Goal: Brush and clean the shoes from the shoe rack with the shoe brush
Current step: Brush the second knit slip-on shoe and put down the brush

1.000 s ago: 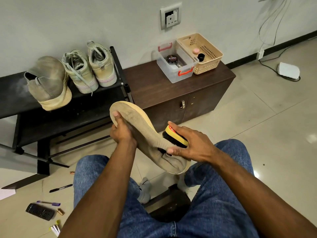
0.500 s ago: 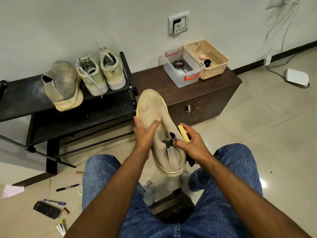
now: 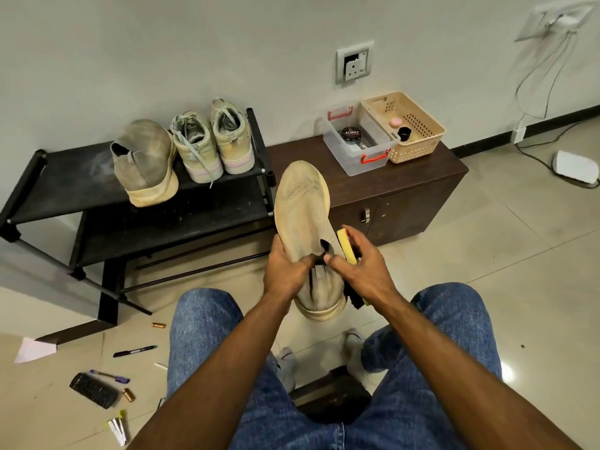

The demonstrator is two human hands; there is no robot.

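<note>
Item: knit shoe (image 3: 303,203), beige, held off the floor between the hands. Long axis runs away from the person, toe far, heel near and low. Left hand (image 3: 285,274) grips the collar, thumb at the opening. Right hand (image 3: 360,271) clasps the shoe brush (image 3: 346,250), yellow back showing, touching the shoe's right flank. Likely next: strokes along that axis, toeward.

The shoe (image 3: 302,206) is matt beige knit cloth. The rack (image 3: 81,177), at 9 o'clock from it, looks dusty matt black. The cabinet (image 3: 422,177) at 2 o'clock is dark wood-grain with a metal handle (image 3: 366,216). Floor tiles (image 3: 519,254) are glossy.
</note>
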